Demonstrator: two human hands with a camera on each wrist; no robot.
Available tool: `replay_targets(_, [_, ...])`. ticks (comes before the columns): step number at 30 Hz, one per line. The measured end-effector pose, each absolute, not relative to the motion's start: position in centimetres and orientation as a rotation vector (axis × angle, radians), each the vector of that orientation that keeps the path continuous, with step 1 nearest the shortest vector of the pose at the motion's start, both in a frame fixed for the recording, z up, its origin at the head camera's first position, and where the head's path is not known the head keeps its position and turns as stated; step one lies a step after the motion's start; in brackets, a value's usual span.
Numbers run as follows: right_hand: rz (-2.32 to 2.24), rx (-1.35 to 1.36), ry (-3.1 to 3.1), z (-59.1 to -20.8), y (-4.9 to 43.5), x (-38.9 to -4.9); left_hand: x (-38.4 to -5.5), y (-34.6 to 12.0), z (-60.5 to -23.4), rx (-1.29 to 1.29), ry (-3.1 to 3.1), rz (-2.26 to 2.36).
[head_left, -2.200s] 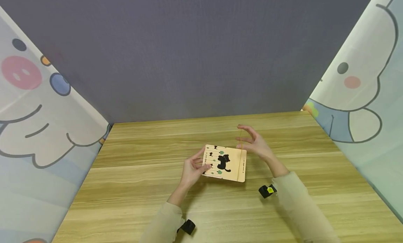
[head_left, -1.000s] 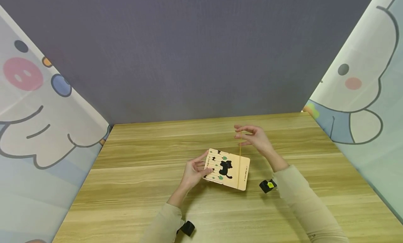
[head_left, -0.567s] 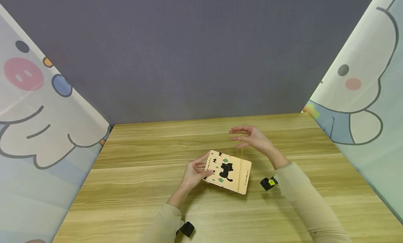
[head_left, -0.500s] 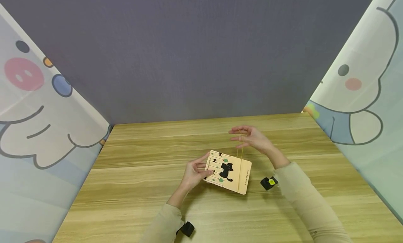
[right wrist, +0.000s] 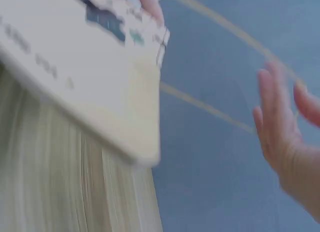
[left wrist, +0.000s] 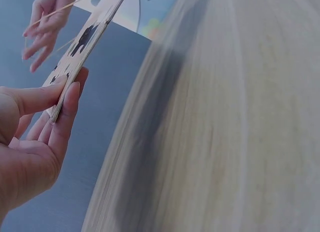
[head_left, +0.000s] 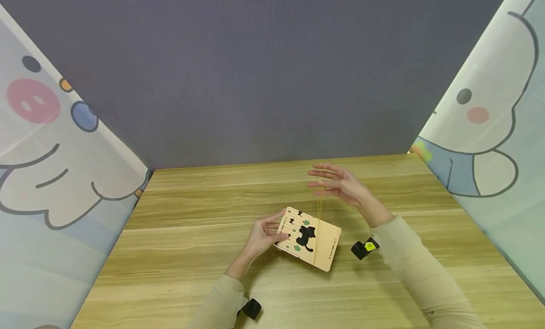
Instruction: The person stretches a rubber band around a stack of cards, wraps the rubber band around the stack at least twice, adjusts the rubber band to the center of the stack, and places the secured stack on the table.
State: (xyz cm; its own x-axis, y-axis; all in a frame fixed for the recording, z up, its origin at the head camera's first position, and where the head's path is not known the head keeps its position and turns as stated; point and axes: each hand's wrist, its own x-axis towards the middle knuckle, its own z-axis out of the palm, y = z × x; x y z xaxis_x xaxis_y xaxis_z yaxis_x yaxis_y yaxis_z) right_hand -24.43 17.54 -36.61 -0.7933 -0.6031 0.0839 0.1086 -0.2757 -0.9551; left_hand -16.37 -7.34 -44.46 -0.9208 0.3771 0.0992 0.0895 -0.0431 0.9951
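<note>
My left hand [head_left: 260, 237] pinches the left end of a thin cream board [head_left: 328, 239] printed with a black cat and green leaves. In the left wrist view, the thumb lies on the printed face and fingers [left wrist: 70, 104] support the back. A thin yellowish rubber band [head_left: 318, 210] crosses the board near its middle and stretches up to my right hand [head_left: 347, 184]. That hand is above the board's far edge, fingers spread and fairly straight, the band looped over them. In the right wrist view, two strands run from the board's edge to the right hand [right wrist: 285, 137].
Beneath both hands is a wood-grain table [head_left: 191, 215]. A dark grey panel [head_left: 272, 78] stands behind it, and cartoon-printed cloths hang at the left [head_left: 51, 187] and right [head_left: 481, 144]. Black wrist cameras are strapped below the left sleeve [head_left: 251, 309] and right sleeve [head_left: 362, 249].
The board has tilted, its right end lower. The band has shifted left from near the right end toward the cat. My right hand's fingers have spread; the left hand keeps its pinch.
</note>
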Motion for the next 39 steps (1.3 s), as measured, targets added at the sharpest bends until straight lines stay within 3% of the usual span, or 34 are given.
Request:
replay_targets(14, [-2.016,-0.272,1.695,-36.0,17.1,-24.1,-17.0,-7.6,-46.0,0.513,2.027,2.052])
replay_targets(25, [-1.458,-0.463,1.891,-36.1,19.3,-25.6,-16.7,-7.5,-46.1,0.533,1.984,2.018])
replay_targets(39, [-1.158,-1.022,2.149,-34.7,18.5,-25.0,-16.2,-7.8,-44.2,0.51,1.97,1.988])
